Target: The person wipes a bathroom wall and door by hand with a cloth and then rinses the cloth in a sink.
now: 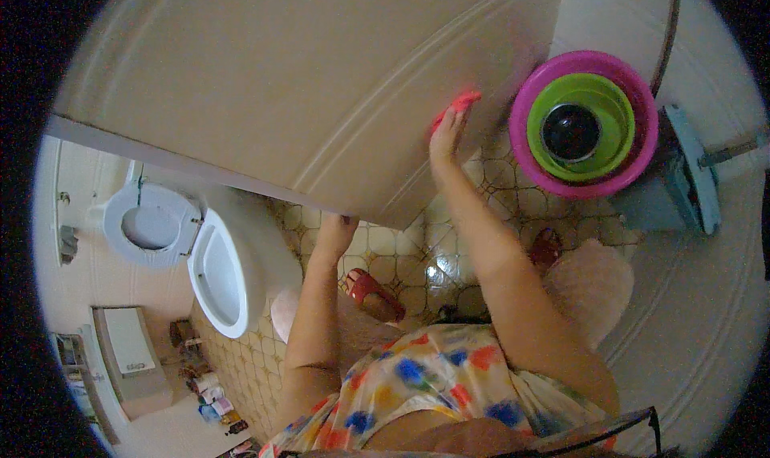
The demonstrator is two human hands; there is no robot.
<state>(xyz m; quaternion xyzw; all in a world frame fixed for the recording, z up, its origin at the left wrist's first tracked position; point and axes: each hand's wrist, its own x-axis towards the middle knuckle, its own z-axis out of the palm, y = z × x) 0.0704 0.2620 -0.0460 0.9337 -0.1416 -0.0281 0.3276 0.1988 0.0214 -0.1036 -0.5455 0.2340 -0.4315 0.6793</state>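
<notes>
A broad beige door [265, 73] with curved-looking moulded lines fills the upper part of the view. My right hand [446, 141] is pressed to the door's face with its fingers over a bright pink-red cloth [465, 101], part of which sticks out past the fingertips. Lower and to the left, my left hand [338, 232] grips the door's edge; the door hides some of its fingers.
Right of the door, a pink basin [525, 121] holds a green basin [626, 121] and a dark round vessel [571, 131], near a grey-blue bin [658, 205]. At left stands a white toilet [228, 289] with an oval seat [152, 225]. Patterned tiles [385, 245] cover the floor.
</notes>
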